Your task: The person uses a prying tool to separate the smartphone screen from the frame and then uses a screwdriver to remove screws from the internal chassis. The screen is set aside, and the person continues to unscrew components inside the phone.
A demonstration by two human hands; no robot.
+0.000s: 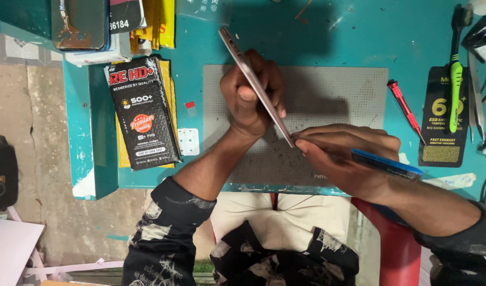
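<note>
Left hand grips a slim phone by its back and edges, standing it on edge and tilted, apparently so that its lower corner is offered to the other hand. Right hand is closed around a flat blue tool, fingertips pinched right at that lower corner, seemingly to work the seam there. Beneath both hands lies a grey perforated mat on the teal desk, likely there to keep parts from sliding. Beyond the left hand, a tall black box with red and white print rests on yellow packets, a small white sheet beside it. Past the right hand lie a red screwdriver and a green-handled brush on a black and gold card.
</note>
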